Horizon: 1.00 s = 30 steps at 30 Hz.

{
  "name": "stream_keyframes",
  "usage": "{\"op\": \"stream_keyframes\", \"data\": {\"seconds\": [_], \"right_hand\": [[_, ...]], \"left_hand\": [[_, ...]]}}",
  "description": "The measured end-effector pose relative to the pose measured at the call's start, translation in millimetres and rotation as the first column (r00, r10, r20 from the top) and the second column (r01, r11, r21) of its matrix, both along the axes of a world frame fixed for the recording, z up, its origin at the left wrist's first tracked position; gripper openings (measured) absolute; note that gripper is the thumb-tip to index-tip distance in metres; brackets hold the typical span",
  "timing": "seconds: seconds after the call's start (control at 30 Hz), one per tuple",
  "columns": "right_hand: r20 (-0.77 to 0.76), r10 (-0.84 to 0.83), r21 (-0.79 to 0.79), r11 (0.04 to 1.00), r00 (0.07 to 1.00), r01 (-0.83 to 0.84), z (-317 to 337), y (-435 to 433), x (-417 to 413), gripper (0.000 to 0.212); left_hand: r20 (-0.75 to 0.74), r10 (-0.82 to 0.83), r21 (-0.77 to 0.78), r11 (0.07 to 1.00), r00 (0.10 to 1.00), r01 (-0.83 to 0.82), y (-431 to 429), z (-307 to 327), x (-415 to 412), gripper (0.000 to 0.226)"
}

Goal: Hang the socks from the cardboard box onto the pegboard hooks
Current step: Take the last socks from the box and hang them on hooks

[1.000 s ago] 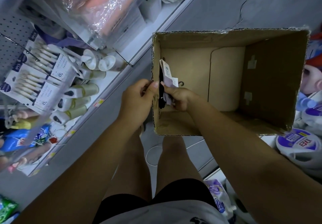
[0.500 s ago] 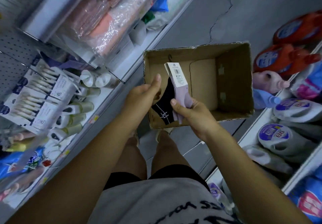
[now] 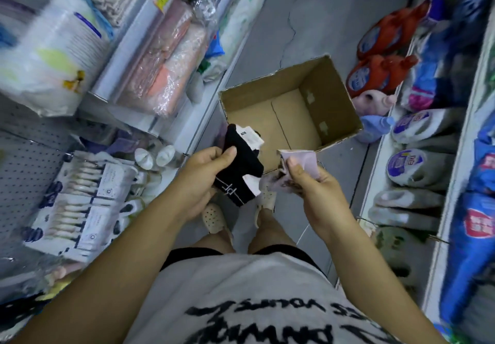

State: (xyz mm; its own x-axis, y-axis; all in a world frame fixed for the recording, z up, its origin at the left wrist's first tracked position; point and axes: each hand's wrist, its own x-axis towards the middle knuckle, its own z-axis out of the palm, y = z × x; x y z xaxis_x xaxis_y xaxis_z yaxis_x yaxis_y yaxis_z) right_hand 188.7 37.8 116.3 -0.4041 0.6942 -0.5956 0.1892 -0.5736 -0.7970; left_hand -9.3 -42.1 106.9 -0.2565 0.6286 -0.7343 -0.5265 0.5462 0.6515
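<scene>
My left hand [image 3: 203, 172] grips a pair of black socks [image 3: 242, 164] with a white label and white pattern, held above the floor near the box's front corner. My right hand [image 3: 310, 183] grips a pair of pale lilac socks [image 3: 300, 159], a short way right of the black pair. The open cardboard box [image 3: 332, 97] stands on the grey floor beyond both hands, and its bottom looks bare. A grey pegboard [image 3: 24, 161] fills the left edge, with carded white packs [image 3: 77, 201] hanging on it.
Left shelves hold wrapped towels [image 3: 166, 70] and a big white pack [image 3: 51, 49]. Right shelves carry red detergent jugs [image 3: 380, 57], white pouches [image 3: 412, 161] and blue bags [image 3: 476, 242]. My feet in pale clogs [image 3: 214, 218] stand on the narrow aisle floor.
The two pairs, held together over the box before, are now apart, black in my left hand and lilac in my right. The view has risen and the box lies farther off.
</scene>
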Motion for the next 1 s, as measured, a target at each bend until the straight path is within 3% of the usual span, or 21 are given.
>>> {"op": "stream_keyframes", "data": {"seconds": [0.07, 0.13, 0.27, 0.4, 0.53, 0.73, 0.8, 0.93, 1.0], "right_hand": [[-0.001, -0.021, 0.028, 0.999, 1.000, 0.021, 5, -15, 5, 0.031], [0.004, -0.043, 0.042, 0.998, 0.999, 0.042, 7, -28, 7, 0.020], [-0.061, -0.028, 0.006, 1.000, 0.998, 0.029, 9, -44, 10, 0.063], [-0.148, 0.073, 0.011, 0.997, 0.986, -0.072, 18, -48, 10, 0.053], [-0.087, 0.307, 0.025, 0.952, 0.948, -0.306, 21, -58, 16, 0.037], [-0.030, 0.428, 0.134, 0.897, 0.903, -0.421, 25, -72, 61, 0.038], [-0.029, 0.461, 0.131, 0.882, 0.887, -0.454, 27, -73, 74, 0.041], [0.000, 0.500, 0.119, 0.860, 0.866, -0.497, 29, -78, 87, 0.016], [0.041, 0.510, 0.135, 0.849, 0.859, -0.510, 28, -87, 86, 0.021]], "left_hand": [[0.069, 0.045, -0.013, 0.999, 0.997, -0.044, -13, 5, -6, 0.014], [0.108, 0.054, -0.016, 0.999, 0.993, -0.052, -26, 8, -11, 0.021], [0.156, 0.030, 0.017, 0.999, 0.987, -0.033, -49, 9, -12, 0.039], [0.138, 0.074, 0.050, 0.995, 0.988, -0.081, -65, 12, 3, 0.039], [0.165, 0.124, 0.123, 0.982, 0.978, -0.145, -76, 15, 29, 0.059], [0.098, 0.174, 0.111, 0.976, 0.980, -0.185, -85, 25, 96, 0.051], [0.034, 0.207, 0.101, 0.973, 0.978, -0.209, -92, 26, 120, 0.039], [-0.101, 0.260, 0.112, 0.962, 0.960, -0.249, -119, 25, 153, 0.023], [-0.154, 0.275, 0.125, 0.958, 0.949, -0.258, -139, 26, 161, 0.026]]}}
